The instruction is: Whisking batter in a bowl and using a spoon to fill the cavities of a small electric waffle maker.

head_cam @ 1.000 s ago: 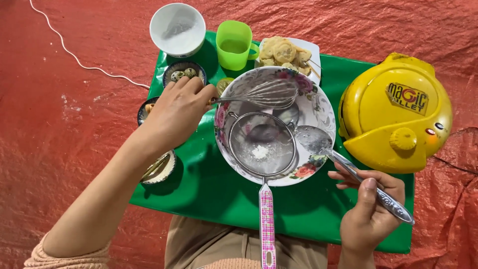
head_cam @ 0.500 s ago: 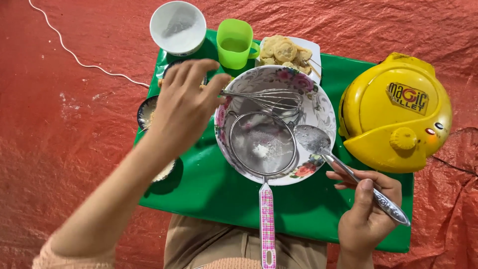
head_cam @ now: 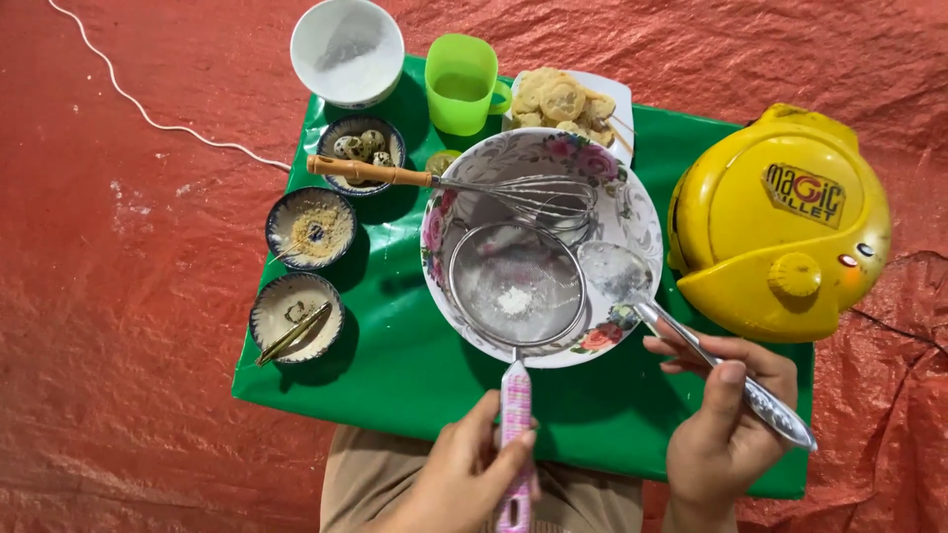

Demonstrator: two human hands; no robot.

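Nearest the viewer, the left hand (head_cam: pixel 464 479) closes its grip around the pink patterned handle of a round wire-mesh sieve (head_cam: pixel 516 286), whose basket rests across a large floral-rimmed white ceramic bowl (head_cam: pixel 637 212) with a small heap of white powder in the mesh. The right hand (head_cam: pixel 724 429) pinches the handle of a long metal spoon (head_cam: pixel 632 286) between thumb and fingers; the spoon's bowl lies on the floral bowl's right rim, just beside the sieve. A wooden-handled wire whisk (head_cam: pixel 454 183) lies across the bowl's far rim. All stand on a green-covered counter (head_cam: pixel 395 365). To the left sit three small dark-rimmed dishes: one with a metal utensil (head_cam: pixel 296 318), one with tan powder (head_cam: pixel 311 227), and one with speckled eggs (head_cam: pixel 363 148). To the right stands a round yellow plastic appliance (head_cam: pixel 780 222). Farthest are a white bowl (head_cam: pixel 348 51), a green plastic cup (head_cam: pixel 462 84) and a plate of pale round cakes (head_cam: pixel 563 99).
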